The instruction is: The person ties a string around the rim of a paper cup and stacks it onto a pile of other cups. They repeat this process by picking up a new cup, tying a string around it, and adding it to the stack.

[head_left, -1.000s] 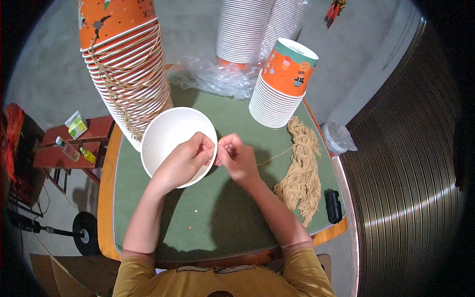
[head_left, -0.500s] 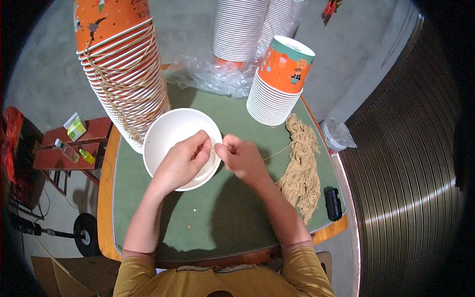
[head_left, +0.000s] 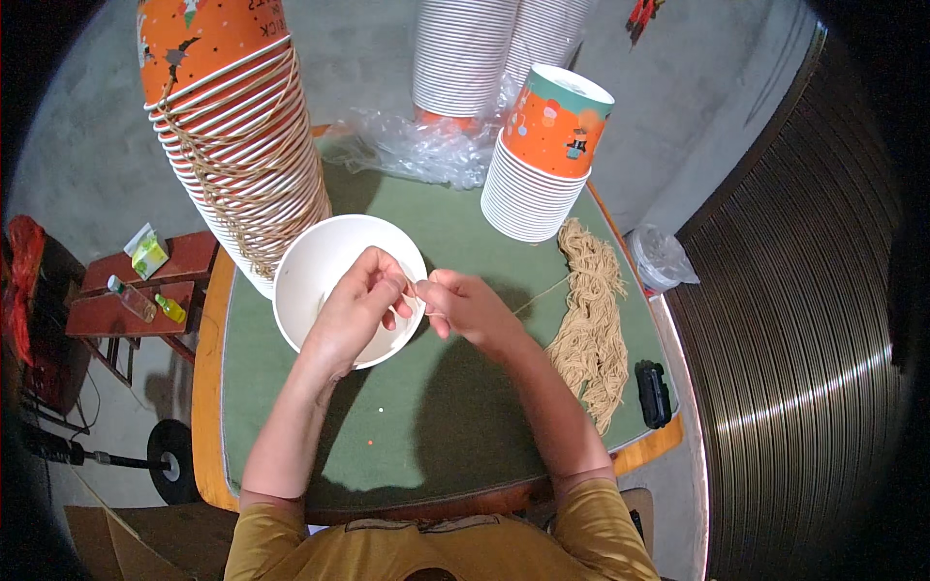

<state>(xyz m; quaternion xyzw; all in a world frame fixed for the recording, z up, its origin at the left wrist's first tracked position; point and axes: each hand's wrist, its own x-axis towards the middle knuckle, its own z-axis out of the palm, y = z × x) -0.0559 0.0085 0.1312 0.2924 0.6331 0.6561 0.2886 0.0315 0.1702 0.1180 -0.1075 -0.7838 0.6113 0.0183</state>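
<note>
A white paper bucket [head_left: 308, 259] stands mouth-up on the green cloth, with my two hands at its right rim. My left hand [head_left: 366, 302] is over the bucket's mouth, thumb and fingers pinched on a thin tan cord. Close beside it, my right hand [head_left: 467, 308] pinches the same cord at the rim. The cord's small end between the fingertips is partly hidden. A bundle of tan cords [head_left: 589, 334] lies to the right, one strand reaching from it toward my right hand. At the left rises a tall stack of orange buckets [head_left: 242, 160] with cord handles hanging down its side.
An upturned stack of orange and green buckets [head_left: 542, 165] stands at the back right, near crumpled clear plastic [head_left: 417, 145] and tall wrapped stacks [head_left: 463, 58]. A black case [head_left: 653, 395] lies by the right edge of the green-covered table [head_left: 465, 426]. Bottles stand on a red bench [head_left: 97, 318] at left.
My hands have shifted slightly; the left fingers have turned and the fingertips are nearer together on the cord. The bucket has slid a little to the left.
</note>
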